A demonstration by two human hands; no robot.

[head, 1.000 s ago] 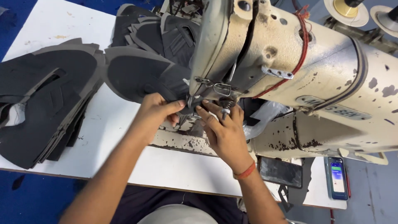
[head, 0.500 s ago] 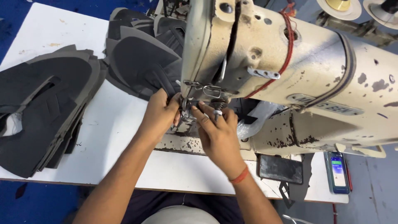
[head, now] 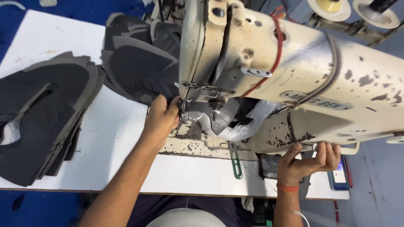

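Observation:
A cream, paint-chipped sewing machine (head: 294,71) fills the right of the head view. My left hand (head: 162,120) is at the needle and presser foot (head: 187,113), fingers pressed on a dark grey fabric piece (head: 143,75) that runs back from the needle; the fingertips are partly hidden by the machine head. My right hand (head: 309,162) is low on the right, fingers curled up around the lower edge of the machine's arm. It wears a red thread band at the wrist.
A stack of dark cut pieces (head: 42,122) lies on the white table (head: 113,134) at the left. A green-handled tool (head: 235,162) and a phone (head: 338,178) lie near the front edge. Crumpled white plastic (head: 250,122) sits under the machine arm. Thread cones (head: 330,6) stand at the back right.
My right hand has left the needle area and moved down and right to the machine arm's lower edge. My left hand stays at the needle. The camera has moved closer.

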